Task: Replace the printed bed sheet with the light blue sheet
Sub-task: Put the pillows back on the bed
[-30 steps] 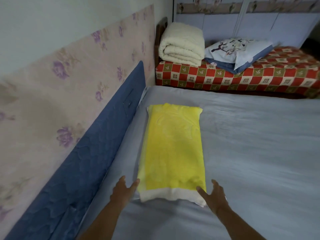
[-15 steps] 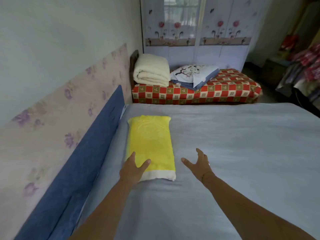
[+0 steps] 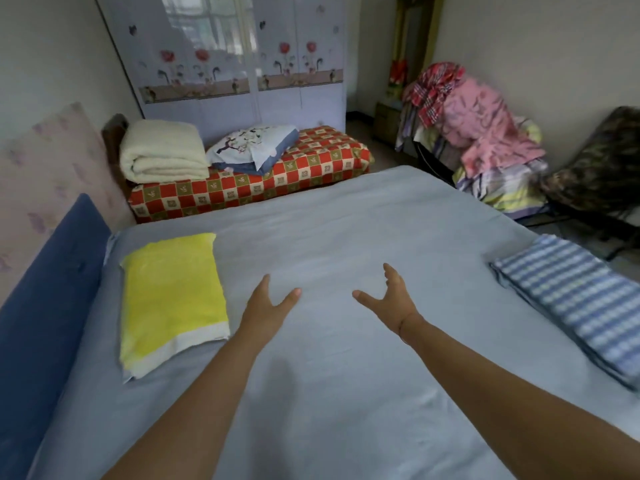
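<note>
Light blue sheet (image 3: 346, 220) lies beneath spread left hand (image 3: 268, 306) and right hand (image 3: 391, 299).

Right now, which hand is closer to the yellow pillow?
The left hand. It is just beside the yellow pillow, not touching it. The right hand is farther away, over the middle of the light blue sheet.
</note>
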The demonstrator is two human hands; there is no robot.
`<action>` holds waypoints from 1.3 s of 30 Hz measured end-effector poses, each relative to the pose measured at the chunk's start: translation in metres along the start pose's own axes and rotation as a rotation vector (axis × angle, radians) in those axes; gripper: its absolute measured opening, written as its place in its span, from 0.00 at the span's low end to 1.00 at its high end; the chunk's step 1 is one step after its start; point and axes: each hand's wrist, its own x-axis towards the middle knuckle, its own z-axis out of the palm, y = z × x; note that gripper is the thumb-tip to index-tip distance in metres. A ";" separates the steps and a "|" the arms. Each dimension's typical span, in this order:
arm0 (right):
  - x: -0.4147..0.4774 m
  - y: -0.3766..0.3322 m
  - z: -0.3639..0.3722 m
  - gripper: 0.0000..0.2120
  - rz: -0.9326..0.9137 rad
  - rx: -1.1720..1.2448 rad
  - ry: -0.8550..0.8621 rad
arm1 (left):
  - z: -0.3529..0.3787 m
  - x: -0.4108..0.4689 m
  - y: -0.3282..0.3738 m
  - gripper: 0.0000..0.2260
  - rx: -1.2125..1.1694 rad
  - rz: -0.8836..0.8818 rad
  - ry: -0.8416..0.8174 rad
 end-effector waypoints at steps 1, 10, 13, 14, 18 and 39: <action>-0.005 0.014 -0.024 0.49 0.009 0.010 0.016 | 0.022 -0.008 0.014 0.37 -0.009 0.013 -0.018; -0.037 0.147 -0.267 0.48 0.158 -0.015 0.194 | 0.264 -0.072 0.147 0.38 -0.085 0.053 -0.288; -0.043 0.185 -0.333 0.48 0.220 -0.042 0.266 | 0.335 -0.084 0.188 0.38 -0.091 0.096 -0.390; -0.044 0.197 -0.350 0.48 0.232 -0.042 0.286 | 0.356 -0.086 0.199 0.38 -0.086 0.106 -0.416; -0.035 0.235 -0.404 0.47 0.285 -0.014 0.363 | 0.424 -0.080 0.238 0.38 -0.074 0.141 -0.484; 0.099 0.379 -0.671 0.48 0.331 -0.030 0.404 | 0.733 -0.008 0.418 0.37 -0.076 0.157 -0.543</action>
